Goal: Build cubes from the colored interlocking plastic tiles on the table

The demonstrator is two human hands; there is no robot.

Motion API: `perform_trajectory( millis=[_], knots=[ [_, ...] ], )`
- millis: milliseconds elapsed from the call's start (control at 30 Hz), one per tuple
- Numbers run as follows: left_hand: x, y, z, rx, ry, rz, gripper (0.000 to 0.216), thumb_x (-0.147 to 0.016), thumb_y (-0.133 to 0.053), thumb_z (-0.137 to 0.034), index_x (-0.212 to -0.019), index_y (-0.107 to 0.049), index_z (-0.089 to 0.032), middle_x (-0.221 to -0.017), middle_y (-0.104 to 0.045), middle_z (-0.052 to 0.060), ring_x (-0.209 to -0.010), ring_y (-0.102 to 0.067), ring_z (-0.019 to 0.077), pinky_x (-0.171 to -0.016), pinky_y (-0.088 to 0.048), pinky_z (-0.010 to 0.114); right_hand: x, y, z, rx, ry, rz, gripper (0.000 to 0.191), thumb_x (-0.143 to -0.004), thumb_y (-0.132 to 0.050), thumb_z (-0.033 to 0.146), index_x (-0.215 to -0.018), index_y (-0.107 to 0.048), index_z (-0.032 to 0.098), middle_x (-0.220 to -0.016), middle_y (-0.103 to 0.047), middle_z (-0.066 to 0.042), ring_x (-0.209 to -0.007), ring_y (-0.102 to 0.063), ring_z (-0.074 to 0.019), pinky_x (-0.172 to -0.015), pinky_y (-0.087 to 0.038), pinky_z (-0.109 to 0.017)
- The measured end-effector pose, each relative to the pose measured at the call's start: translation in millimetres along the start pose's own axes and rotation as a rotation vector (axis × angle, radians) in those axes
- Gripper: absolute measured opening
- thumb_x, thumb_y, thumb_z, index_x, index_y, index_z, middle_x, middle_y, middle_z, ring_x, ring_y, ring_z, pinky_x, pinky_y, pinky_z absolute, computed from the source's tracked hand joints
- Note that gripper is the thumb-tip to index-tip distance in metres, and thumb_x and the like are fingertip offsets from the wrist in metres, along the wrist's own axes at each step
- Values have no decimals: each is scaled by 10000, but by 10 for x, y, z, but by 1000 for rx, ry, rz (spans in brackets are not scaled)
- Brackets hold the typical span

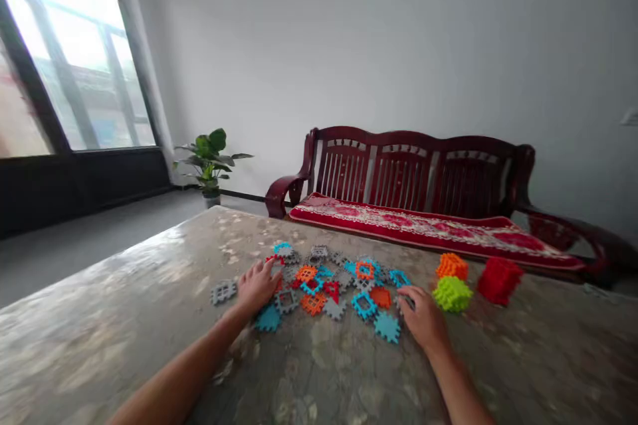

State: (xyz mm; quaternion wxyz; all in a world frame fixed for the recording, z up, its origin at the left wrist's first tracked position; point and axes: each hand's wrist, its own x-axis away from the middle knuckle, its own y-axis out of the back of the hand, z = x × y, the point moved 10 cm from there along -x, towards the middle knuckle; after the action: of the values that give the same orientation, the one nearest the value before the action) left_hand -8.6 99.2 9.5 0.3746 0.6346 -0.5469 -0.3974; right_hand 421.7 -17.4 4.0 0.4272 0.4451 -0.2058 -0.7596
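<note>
Many flat interlocking puzzle tiles with notched edges lie in a loose pile on the table. My left hand (258, 285) rests at the pile's left side with its fingers spread, between a grey lattice tile (223, 291) and a grey frame tile (286, 301). A teal tile (268, 319) lies just below its wrist side. My right hand (423, 316) is at the right edge, thumb and fingers apart, touching or close to a grey tile partly hidden under it. Near it are a blue solid tile (387, 327), an orange tile (381, 297) and a blue frame tile (364, 305).
Right of my right hand stand an orange cube (452, 266), a lime-green cube (452, 294) and a red cube (500, 280). Beyond the patterned stone-like table (319, 378) is a wooden bench (399, 166) with a red cushion (423, 222). A potted plant (212, 159) stands at the left.
</note>
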Motion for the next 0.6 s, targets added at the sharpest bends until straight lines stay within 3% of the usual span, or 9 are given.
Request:
perform_trajectory(
  millis=[133,233,367,600],
  knots=[
    [15,-193,-256,34,-80,17,596,-930,-426,-421,-1487,-501,-221,-1549,-501,110,-1416,-465,270,-1154,-375,429,21,15,10,2,-9,-8,318,-834,-466,338,-912,-746,209,-1035,-754,-103,-1012,-678,-250,-935,-507,-382],
    [-63,-173,-310,45,-106,0,578,-962,-364,-405,-1502,-476,-234,-1544,-511,78,-1441,-428,194,-1165,-358,347,30,32,29,-9,-15,-12,316,-836,-464,339,-911,-743,210,-1042,-752,-101,-1014,-676,-251,-942,-505,-388],
    [-279,-20,-138,6,-13,-52,650,-971,-287,-512,-1545,-410,-233,-1621,-382,144,-1507,-307,330,-1192,-268,549,27,42,34,-22,-29,-10,319,-837,-457,336,-914,-739,207,-1042,-751,-100,-1026,-673,-251,-952,-501,-387],
    [-565,-157,-104,-71,-47,47,684,-953,-300,-572,-1536,-436,-242,-1629,-369,153,-1524,-263,361,-1203,-215,572,18,-4,-8,-30,-45,21,310,-835,-467,339,-924,-734,210,-1053,-745,-92,-1031,-670,-248,-964,-497,-386]
  ],
)
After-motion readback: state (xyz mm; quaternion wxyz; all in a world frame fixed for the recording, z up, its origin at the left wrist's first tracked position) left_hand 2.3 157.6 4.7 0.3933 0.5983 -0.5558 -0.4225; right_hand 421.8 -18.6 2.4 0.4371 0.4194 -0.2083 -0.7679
